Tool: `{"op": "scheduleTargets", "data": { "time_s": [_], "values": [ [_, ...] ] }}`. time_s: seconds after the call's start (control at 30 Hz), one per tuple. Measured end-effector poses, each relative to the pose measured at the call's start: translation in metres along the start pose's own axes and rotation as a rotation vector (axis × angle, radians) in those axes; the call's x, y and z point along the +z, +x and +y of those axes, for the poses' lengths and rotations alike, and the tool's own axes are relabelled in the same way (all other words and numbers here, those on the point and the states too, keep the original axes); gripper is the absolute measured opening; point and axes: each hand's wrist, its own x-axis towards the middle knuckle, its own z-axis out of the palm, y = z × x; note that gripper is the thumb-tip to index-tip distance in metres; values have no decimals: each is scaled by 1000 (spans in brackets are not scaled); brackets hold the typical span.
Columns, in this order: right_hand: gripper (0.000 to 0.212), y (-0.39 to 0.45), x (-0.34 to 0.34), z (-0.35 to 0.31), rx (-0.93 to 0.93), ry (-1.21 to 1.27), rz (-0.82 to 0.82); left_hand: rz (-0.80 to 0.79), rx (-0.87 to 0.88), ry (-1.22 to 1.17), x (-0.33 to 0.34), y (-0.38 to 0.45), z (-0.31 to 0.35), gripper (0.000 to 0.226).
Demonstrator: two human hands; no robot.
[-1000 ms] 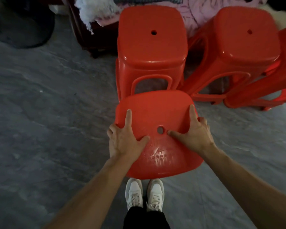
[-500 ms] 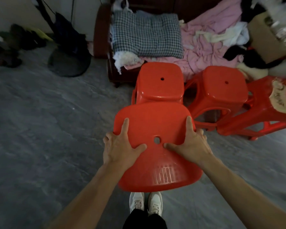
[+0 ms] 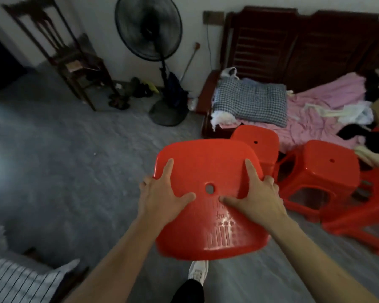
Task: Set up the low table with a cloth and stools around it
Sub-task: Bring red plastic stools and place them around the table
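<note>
Held stool seat [image 3: 206, 193]: raised moulded markings near its lower edge, below the centre hole; a row of small star-like shapes, a short line of characters above them and a block of vertical bars beneath. None of it can be read.
Other red stools [image 3: 319, 171]: plain seats, no lettering to make out.
Rest of the room: no readable text, label, brand or number.

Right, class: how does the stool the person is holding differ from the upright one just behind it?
The held stool is off the floor, gripped at its seat edges by the left hand and right hand; the rear stool stands untouched. The held stool tilts toward the camera; the rear stool sits level. Both are red plastic with a centre hole.
</note>
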Motion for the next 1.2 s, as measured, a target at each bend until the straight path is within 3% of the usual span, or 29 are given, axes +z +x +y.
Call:
{"op": "scheduleTargets", "data": {
  "time_s": [0.23, 0.53, 0.93, 1.2],
  "values": [
    [123, -85, 7, -40, -219, -84, -29, 137, -169, -94, -49, -109, -53, 115],
    [123, -201, 63, -109, -504, -207, -127, 239, -389, -174, -94, -247, -162, 113],
    [131, -398, 202, -174, -670, -299, -214, 279, -560, -307, -123, -443, -358, 113],
    [133, -451, 297, -191, -667, -325, -392, 221, -697, -322, -105, -502, -450, 113]
  ]
}}
